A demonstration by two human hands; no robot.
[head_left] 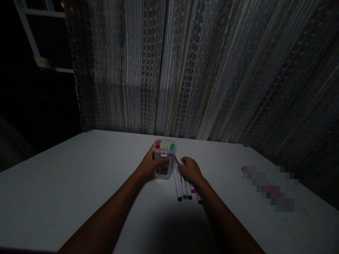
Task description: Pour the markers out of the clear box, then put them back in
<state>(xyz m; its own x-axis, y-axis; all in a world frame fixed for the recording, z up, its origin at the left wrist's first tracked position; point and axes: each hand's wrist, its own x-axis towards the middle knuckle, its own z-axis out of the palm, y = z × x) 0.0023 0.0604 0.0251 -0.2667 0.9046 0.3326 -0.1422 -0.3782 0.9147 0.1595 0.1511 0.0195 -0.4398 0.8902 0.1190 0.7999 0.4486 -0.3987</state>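
A clear plastic marker case (170, 165) stands upright on the white table, its lid down. Coloured marker ends in orange, red, yellow, green and blue show through the top, and a printed label is on the front. My left hand (151, 163) wraps round its left side, thumb across the front. Just right of the case, my right hand (191, 168) is closed round a white marker (179, 159). Several white markers (177, 183) with dark, green, blue, pink and purple ends lie fanned below that hand, partly hidden by the hand and forearm.
The white table (100, 169) reaches back to a patterned curtain (174, 70). A blurred-out patch (270, 190) covers something at the right of the table. At upper left is a dark window with a pale frame (45, 13). The room is dim.
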